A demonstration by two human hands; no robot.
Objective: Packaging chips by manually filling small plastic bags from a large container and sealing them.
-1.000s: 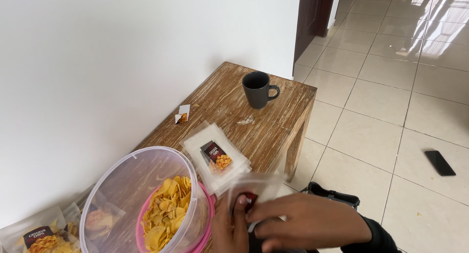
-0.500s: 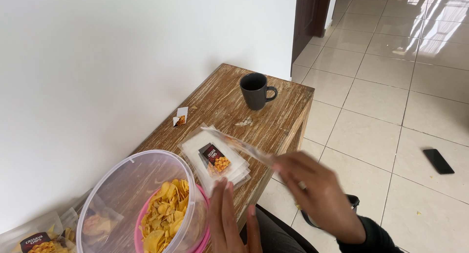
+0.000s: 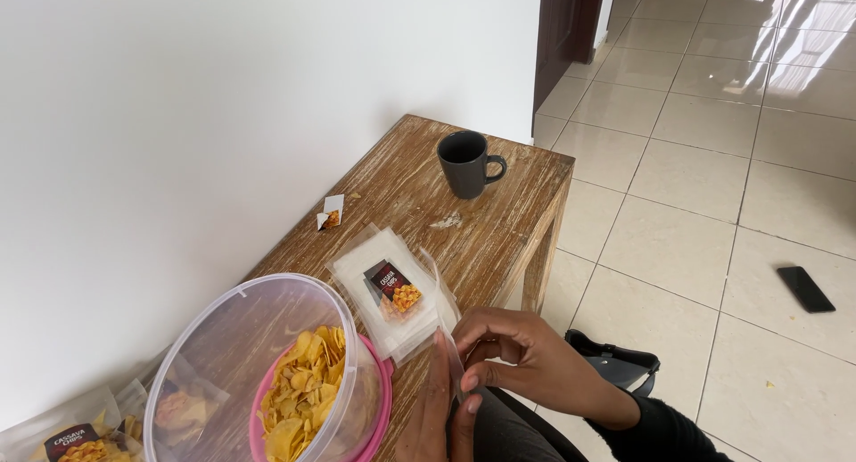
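Both hands [image 3: 499, 373] pinch pouch [image 3: 443, 315] at table edge [image 3: 499, 288].

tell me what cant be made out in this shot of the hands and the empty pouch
Head view only:
- Left hand: palm and wrist cut off by the bottom edge.
- Clear pouch: seen edge-on between the hands, so its mouth and faces don't show.
- Right hand: fingertips curl behind the pouch; grip unclear.
- Filled bag at bottom left: cut off by the edge.
- Tub of chips: base runs out of frame.
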